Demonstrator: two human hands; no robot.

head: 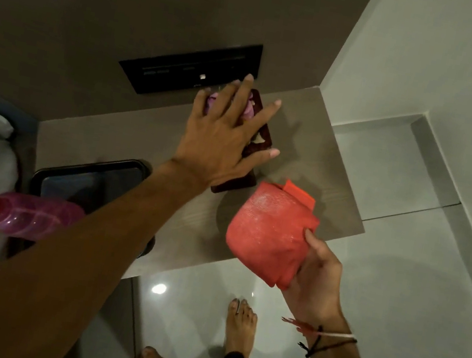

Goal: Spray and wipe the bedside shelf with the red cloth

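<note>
While the right hand (pixel 314 274) grips the red cloth (pixel 269 235), the open left hand (pixel 223 135) covers a dark box (pixel 262 139) on the shelf (pixel 318 168).

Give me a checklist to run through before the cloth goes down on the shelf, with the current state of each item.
1. Red cloth gripped in right hand: ok.
2. Shelf free of objects: not ok, dark box and black tray sit on it.
3. Left hand holding the box: cannot tell, fingers spread over it.
4. Spray bottle within reach: ok, lower left.
5. Shelf already sprayed: cannot tell.
</note>
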